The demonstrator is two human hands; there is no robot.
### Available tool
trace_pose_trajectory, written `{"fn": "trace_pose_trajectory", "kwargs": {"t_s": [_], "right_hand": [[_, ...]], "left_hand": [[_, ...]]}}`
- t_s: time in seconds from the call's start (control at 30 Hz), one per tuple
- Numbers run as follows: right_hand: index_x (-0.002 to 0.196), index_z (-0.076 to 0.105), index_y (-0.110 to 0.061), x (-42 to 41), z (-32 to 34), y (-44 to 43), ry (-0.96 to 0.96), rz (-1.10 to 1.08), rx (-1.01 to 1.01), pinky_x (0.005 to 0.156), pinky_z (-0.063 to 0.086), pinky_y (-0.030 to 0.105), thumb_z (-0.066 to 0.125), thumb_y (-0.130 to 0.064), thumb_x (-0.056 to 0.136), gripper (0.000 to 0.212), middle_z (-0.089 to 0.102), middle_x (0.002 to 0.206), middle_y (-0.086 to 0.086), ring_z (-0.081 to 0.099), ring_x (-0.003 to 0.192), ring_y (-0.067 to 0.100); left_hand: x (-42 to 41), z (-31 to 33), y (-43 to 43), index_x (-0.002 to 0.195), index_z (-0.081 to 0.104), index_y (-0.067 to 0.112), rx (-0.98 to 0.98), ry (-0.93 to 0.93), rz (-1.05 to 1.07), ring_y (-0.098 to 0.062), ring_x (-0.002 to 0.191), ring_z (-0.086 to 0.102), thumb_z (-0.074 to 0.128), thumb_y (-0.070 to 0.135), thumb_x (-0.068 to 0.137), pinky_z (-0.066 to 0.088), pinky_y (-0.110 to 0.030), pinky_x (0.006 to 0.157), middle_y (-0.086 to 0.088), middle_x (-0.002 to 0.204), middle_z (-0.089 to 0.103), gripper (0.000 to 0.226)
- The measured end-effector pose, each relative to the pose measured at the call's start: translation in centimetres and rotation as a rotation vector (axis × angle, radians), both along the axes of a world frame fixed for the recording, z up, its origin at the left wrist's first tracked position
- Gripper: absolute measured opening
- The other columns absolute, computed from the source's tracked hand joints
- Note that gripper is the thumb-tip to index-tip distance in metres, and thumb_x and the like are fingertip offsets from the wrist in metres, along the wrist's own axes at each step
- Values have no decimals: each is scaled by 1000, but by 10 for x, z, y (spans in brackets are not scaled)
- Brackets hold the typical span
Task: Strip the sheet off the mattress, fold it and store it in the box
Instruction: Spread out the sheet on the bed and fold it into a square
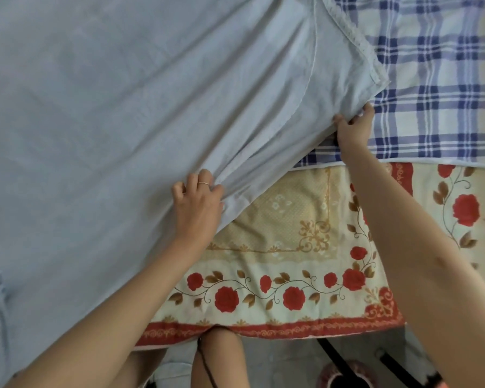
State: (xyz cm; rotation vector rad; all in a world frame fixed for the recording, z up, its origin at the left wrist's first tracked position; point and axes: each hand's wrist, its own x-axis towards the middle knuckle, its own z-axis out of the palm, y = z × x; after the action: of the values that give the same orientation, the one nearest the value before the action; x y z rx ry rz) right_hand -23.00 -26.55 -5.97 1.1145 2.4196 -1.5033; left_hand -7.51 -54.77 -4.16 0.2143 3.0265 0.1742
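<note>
A pale blue sheet (123, 107) covers the left and middle of the bed, its right corner folded back with a stitched hem showing. My left hand (198, 204) grips a bunched fold of the sheet near its lower edge. My right hand (353, 127) pinches the sheet's edge further up and to the right, lifting it off the layers below. No box is in view.
Under the sheet lie a blue and white checked blanket (437, 79) at the upper right and a cream mat with red roses (291, 281) along the near edge. Beyond the bed's near edge I see my legs (219, 359), grey floor and black bars (345, 359).
</note>
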Motion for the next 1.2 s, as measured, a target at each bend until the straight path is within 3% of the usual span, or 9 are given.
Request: {"fn": "trace_pose_trajectory", "kwargs": {"t_s": [0.23, 0.37, 0.43, 0.57, 0.73, 0.83, 0.93, 1.07, 1.2], "right_hand": [[131, 40, -11, 13, -9, -11, 13, -135, 0, 80, 47, 17, 59, -17, 92, 43, 54, 101, -3, 55, 92, 9], [127, 41, -8, 8, -9, -8, 13, -142, 38, 77, 46, 14, 51, -6, 94, 35, 53, 97, -6, 53, 85, 4], [127, 41, -8, 7, -2, -12, 13, -178, 28, 78, 45, 16, 52, -8, 94, 35, 53, 101, -3, 53, 89, 8], [134, 33, -8, 29, 15, -38, 45, -301, -142, 76, 47, 18, 56, -19, 94, 47, 49, 89, -7, 52, 84, 8], [122, 42, -17, 107, 30, -91, -36, 6, -263, 67, 44, 11, 57, -15, 92, 34, 56, 84, -8, 54, 76, 4], [109, 50, -13, 148, 23, -129, -130, 131, -389, 66, 48, 21, 60, -15, 91, 20, 60, 81, 0, 56, 72, 10], [97, 53, -7, 174, 16, -160, -214, 207, -457, 59, 47, 22, 63, -13, 90, 14, 58, 71, 1, 53, 63, 10], [83, 51, -12, 188, 8, -188, -246, 196, -399, 58, 45, 21, 67, -19, 88, 18, 62, 69, 0, 54, 59, 8], [93, 54, -6, 190, 4, -200, -269, 86, -349, 67, 57, 24, 65, -21, 89, 20, 66, 81, 8, 67, 66, 10]], "left_hand": [[17, -7, 19, 70, 64, 13, 34, -43, -150, -22, 77, 45, 79, 3, 55, 28, -32, 64, -4, 79, 57, 23], [20, -6, 23, 68, 61, 10, 92, -87, -191, -21, 58, 55, 75, -6, 44, 34, -28, 45, -5, 72, 57, 32], [24, -11, 22, 80, 63, 10, 127, -101, -158, -21, 62, 59, 78, -5, 47, 36, -26, 43, -6, 81, 60, 39], [48, -12, 11, 119, 51, 10, 84, -156, -151, -23, 93, 60, 75, -4, 53, 49, -32, 68, -8, 113, 58, 72], [103, -2, -37, 130, 51, 9, 66, -252, 48, -26, 110, 53, 71, -12, 55, 46, -40, 82, -7, 128, 55, 80], [131, 3, -65, 136, 47, 10, 0, -277, 100, -28, 115, 44, 63, -14, 55, 42, -43, 84, -9, 140, 45, 86], [147, 6, -86, 129, 54, 13, 32, -253, 221, -34, 107, 44, 59, -15, 63, 44, -46, 81, -17, 133, 43, 72], [155, 9, -118, 111, 64, 10, 364, -250, 393, -28, 97, 55, 53, -12, 82, 52, -37, 67, -9, 114, 54, 38], [149, 10, -136, 100, 70, 11, 454, -156, 451, -23, 93, 54, 50, -13, 83, 41, -27, 62, -5, 100, 59, 35]]}}
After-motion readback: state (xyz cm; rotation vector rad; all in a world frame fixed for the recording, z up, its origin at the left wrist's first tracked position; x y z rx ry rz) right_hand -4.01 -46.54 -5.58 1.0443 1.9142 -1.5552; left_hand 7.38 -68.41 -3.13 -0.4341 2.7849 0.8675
